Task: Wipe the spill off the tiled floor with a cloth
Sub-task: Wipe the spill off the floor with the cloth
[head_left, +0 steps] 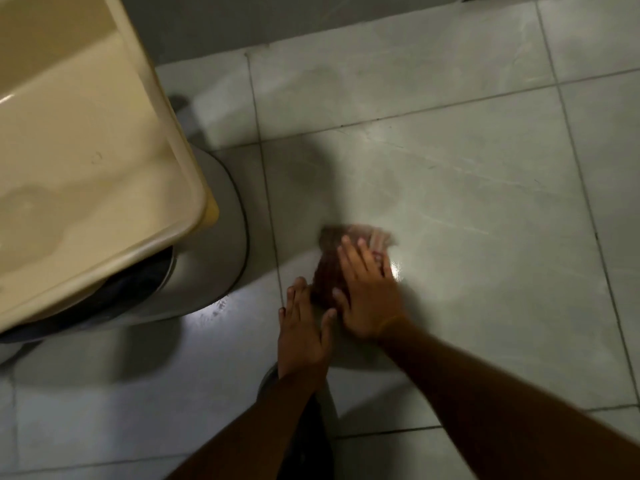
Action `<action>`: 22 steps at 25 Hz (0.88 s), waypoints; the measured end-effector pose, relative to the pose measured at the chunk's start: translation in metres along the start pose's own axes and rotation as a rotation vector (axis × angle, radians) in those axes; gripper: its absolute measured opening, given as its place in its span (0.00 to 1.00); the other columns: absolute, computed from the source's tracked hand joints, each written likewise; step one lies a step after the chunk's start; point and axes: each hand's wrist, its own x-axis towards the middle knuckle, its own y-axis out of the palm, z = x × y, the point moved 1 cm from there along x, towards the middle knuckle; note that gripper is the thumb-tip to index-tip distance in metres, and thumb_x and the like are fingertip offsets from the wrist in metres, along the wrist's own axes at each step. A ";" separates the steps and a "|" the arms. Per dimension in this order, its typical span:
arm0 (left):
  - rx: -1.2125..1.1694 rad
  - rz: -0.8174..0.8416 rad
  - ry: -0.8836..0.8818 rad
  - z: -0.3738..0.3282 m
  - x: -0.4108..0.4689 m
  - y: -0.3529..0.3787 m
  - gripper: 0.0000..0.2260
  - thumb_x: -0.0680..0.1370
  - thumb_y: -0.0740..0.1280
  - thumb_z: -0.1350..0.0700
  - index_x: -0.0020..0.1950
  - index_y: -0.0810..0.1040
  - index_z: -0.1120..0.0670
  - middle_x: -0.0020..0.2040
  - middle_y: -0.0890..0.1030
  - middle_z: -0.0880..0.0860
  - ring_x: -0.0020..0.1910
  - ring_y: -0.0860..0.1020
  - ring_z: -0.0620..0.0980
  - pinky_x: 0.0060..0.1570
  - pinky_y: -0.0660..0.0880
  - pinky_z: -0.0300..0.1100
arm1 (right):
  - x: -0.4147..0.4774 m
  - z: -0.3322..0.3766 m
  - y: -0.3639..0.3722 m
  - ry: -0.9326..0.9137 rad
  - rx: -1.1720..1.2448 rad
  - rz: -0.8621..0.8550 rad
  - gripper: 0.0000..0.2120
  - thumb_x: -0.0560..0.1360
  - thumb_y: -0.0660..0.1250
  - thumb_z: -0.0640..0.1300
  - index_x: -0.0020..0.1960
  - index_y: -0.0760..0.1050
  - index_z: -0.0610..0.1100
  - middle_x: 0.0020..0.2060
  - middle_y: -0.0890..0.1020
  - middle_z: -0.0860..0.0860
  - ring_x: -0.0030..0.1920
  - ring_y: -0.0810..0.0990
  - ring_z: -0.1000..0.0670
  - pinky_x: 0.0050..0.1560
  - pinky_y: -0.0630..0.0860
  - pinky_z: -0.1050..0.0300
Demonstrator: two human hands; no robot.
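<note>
The floor (467, 188) is made of big pale grey tiles with thin dark lines between them. A bright wet shine is seen on one tile, just right of the cloth (332, 268). The cloth is brown and blurred, and it is laid flat on the floor. It is pressed down by the right hand (369, 296), which is spread flat on top of it. The left hand (303, 334) is laid flat on the floor too, just beside the cloth, with its fingers at the cloth's near edge. A round grey base (214, 251) is stood on the floor at the left. More wet shine is seen near its foot.
</note>
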 end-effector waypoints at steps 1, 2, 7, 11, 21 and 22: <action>-0.014 0.010 -0.017 -0.004 0.000 -0.004 0.36 0.82 0.48 0.32 0.86 0.51 0.49 0.87 0.51 0.48 0.86 0.47 0.48 0.84 0.52 0.55 | -0.034 0.005 0.010 -0.058 0.013 0.048 0.39 0.81 0.59 0.60 0.87 0.54 0.45 0.88 0.54 0.47 0.88 0.52 0.41 0.81 0.58 0.29; -0.024 0.024 -0.030 -0.006 0.000 -0.007 0.35 0.83 0.49 0.33 0.86 0.52 0.49 0.87 0.52 0.49 0.86 0.49 0.49 0.84 0.54 0.56 | -0.068 0.003 0.016 -0.093 0.013 0.078 0.39 0.81 0.60 0.60 0.87 0.54 0.46 0.88 0.53 0.48 0.88 0.53 0.43 0.80 0.60 0.29; -0.018 0.082 -0.026 -0.004 -0.001 -0.017 0.34 0.84 0.53 0.38 0.87 0.48 0.50 0.87 0.51 0.48 0.86 0.49 0.49 0.82 0.58 0.55 | -0.081 -0.073 -0.007 -0.147 -0.067 0.087 0.38 0.79 0.61 0.61 0.85 0.61 0.47 0.86 0.56 0.50 0.85 0.64 0.41 0.78 0.62 0.25; 0.002 0.064 -0.033 -0.007 -0.001 -0.011 0.36 0.84 0.55 0.37 0.87 0.47 0.50 0.88 0.50 0.48 0.86 0.49 0.50 0.83 0.56 0.54 | 0.042 -0.089 -0.052 0.235 -0.049 0.016 0.41 0.80 0.52 0.62 0.87 0.53 0.43 0.88 0.52 0.46 0.87 0.54 0.40 0.82 0.51 0.29; -0.165 0.178 -0.300 -0.075 -0.027 0.020 0.27 0.80 0.69 0.55 0.77 0.64 0.52 0.70 0.77 0.57 0.68 0.79 0.58 0.67 0.78 0.54 | -0.134 -0.026 -0.011 0.252 0.222 0.080 0.45 0.71 0.77 0.42 0.84 0.63 0.41 0.85 0.61 0.39 0.80 0.68 0.35 0.76 0.73 0.36; -0.227 0.221 -0.344 -0.078 -0.033 0.030 0.25 0.81 0.69 0.56 0.76 0.64 0.52 0.68 0.80 0.58 0.65 0.81 0.59 0.64 0.80 0.53 | -0.136 -0.020 -0.008 0.446 0.359 -0.002 0.43 0.72 0.79 0.41 0.82 0.64 0.39 0.81 0.66 0.38 0.76 0.71 0.35 0.73 0.76 0.40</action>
